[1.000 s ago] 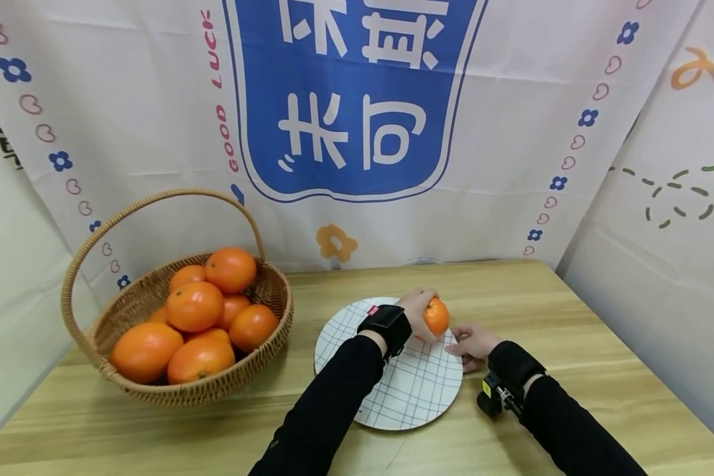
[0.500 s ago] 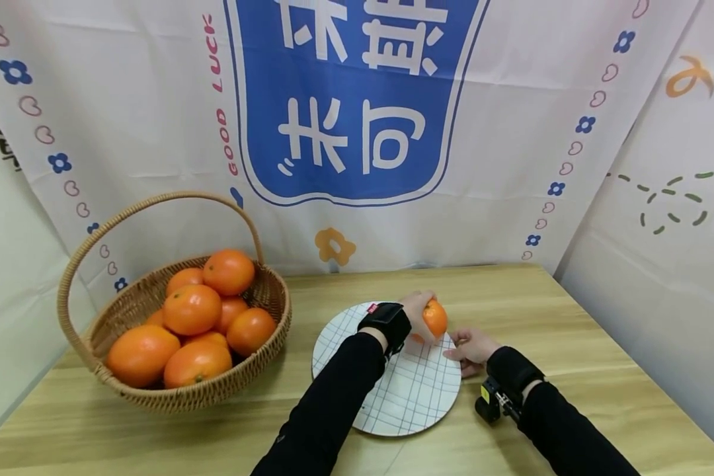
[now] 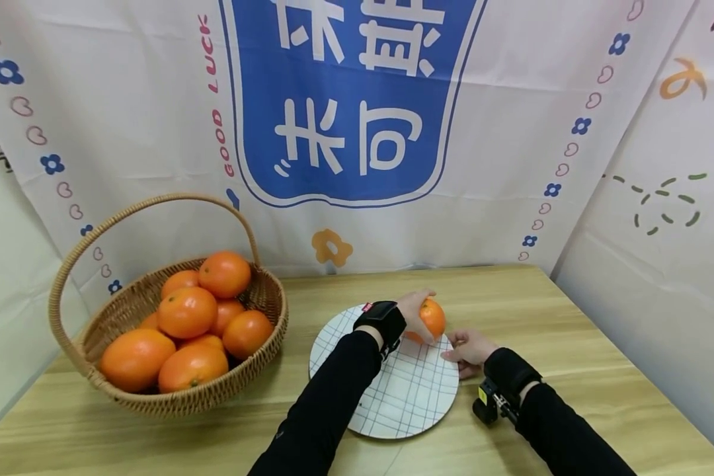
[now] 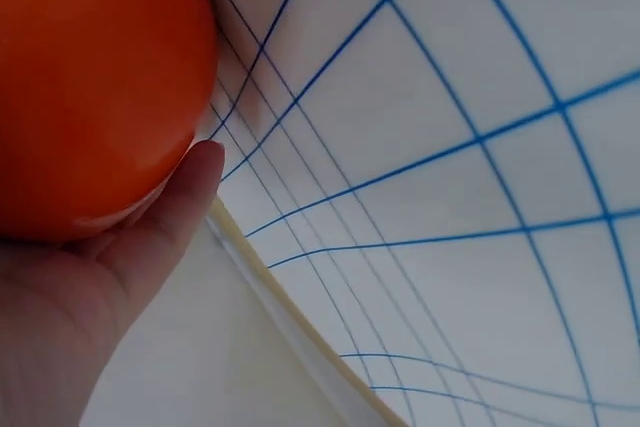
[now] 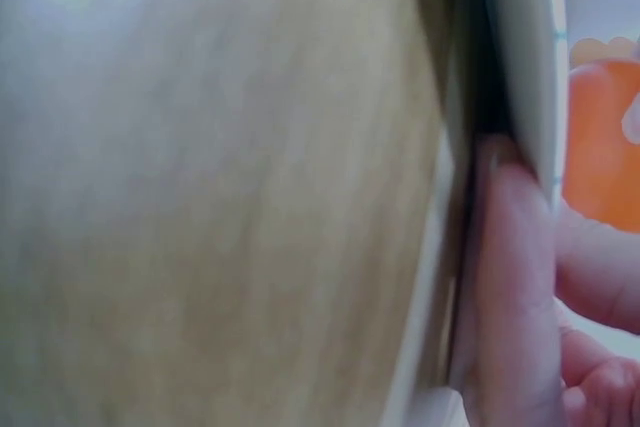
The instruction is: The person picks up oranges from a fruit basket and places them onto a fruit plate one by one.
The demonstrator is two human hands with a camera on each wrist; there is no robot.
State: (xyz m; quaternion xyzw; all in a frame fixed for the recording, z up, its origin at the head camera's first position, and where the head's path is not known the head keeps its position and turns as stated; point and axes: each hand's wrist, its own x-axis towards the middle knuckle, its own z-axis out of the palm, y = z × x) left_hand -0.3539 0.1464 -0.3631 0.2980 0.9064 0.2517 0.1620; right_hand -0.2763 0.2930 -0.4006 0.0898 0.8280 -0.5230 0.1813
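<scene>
A round white plate (image 3: 406,399) with a blue grid pattern lies on the wooden table. Over its far right part, my left hand (image 3: 414,316) holds an orange (image 3: 434,318), with fingers curved round it. The left wrist view shows the orange (image 4: 95,87) large at the upper left, a digit (image 4: 165,212) against its underside. At the plate's right edge, my right hand (image 3: 473,348) pinches the rim. In the right wrist view one finger (image 5: 515,287) lies along the underside of the plate (image 5: 530,57), other digits on the far side. The orange's contact with the plate is partly hidden.
A wicker basket (image 3: 184,404) with a tall arched handle stands at the left, holding several oranges (image 3: 188,312). A printed white cloth (image 3: 482,165) hangs behind the table (image 3: 547,317). Small camera gear (image 3: 488,402) sits on the right wrist.
Both hands keep their holds on the orange and the plate rim. The whole head view has shifted slightly, so everything sits a little farther left and lower.
</scene>
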